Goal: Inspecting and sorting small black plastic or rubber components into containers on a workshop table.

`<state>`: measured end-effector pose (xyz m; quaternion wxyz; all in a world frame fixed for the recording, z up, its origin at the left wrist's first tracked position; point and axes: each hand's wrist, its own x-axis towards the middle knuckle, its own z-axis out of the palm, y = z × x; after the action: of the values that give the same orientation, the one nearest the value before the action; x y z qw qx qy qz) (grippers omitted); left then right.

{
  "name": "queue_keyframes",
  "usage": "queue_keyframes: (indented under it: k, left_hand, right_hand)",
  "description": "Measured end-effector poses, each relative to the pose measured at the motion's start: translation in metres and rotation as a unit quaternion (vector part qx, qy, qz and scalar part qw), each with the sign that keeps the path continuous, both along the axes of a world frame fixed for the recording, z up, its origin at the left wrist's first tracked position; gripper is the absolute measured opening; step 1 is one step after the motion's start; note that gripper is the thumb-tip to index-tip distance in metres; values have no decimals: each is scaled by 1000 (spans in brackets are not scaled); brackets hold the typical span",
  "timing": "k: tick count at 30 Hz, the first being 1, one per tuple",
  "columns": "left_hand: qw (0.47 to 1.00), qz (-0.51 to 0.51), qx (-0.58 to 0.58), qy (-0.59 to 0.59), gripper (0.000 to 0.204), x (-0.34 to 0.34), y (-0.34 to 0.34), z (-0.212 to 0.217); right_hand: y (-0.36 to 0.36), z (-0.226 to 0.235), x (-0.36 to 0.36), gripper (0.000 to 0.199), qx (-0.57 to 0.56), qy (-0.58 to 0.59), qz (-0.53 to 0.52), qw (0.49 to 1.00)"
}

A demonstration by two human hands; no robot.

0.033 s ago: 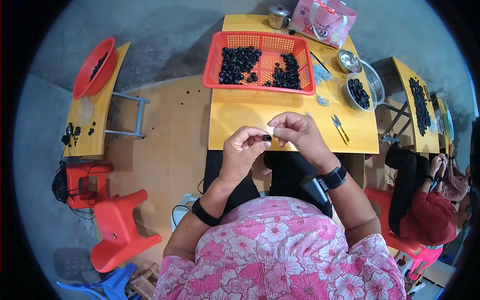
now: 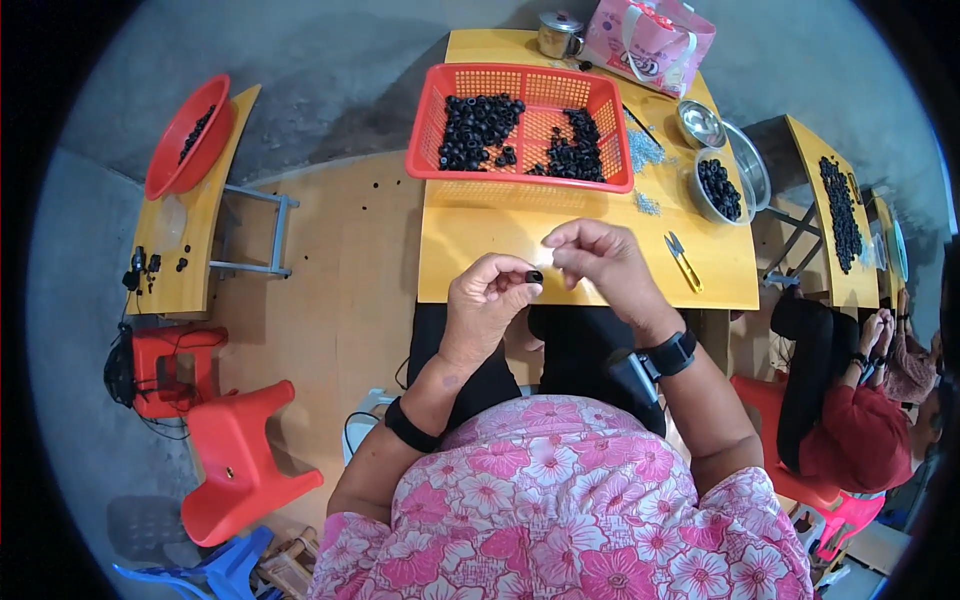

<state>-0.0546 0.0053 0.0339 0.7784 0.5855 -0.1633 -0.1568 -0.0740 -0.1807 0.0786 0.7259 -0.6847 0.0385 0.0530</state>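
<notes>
My left hand (image 2: 482,305) pinches a small black ring-shaped part (image 2: 534,277) between thumb and forefinger, above the table's near edge. Just to its right, my right hand (image 2: 600,262) is closed in a pinch, its fingertips apart from the black part. Whatever lies between those fingertips is too small to make out. Beyond both hands a red plastic basket (image 2: 520,184) holds two heaps of black parts, with larger rings (image 2: 478,125) at left and smaller pieces (image 2: 572,150) at right.
On the yellow table (image 2: 470,235) lie yellow-handled snips (image 2: 684,263) and small clear pieces (image 2: 645,150). A clear bowl of black parts (image 2: 718,190), a steel bowl (image 2: 700,124), a lidded mug (image 2: 559,35) and a pink bag (image 2: 648,45) stand there too. Another person (image 2: 850,430) sits at right.
My right hand has shifted slightly to the right, away from the black part. My left hand keeps its hold on that part.
</notes>
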Motion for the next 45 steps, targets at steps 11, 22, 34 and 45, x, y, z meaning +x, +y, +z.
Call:
queue_keyframes:
  k: [11,22,34,45]
  left_hand:
    - [992,-40,119,0,17,30,-6,-39]
    - [989,-54,130,44,19,33,-4,-38]
    - [988,-48,147,13,16,32,-3,-29]
    - [996,-21,85,21,14,20,4,-37]
  right_hand:
    - [-43,-4,126,11,-458,-193,15,867]
    - [-30,-26,176,20,-604,-34,162,780]
    - [-27,-15,176,25,-629,-47,158,759]
    - [-26,27,38,18,78,-2,-10,997]
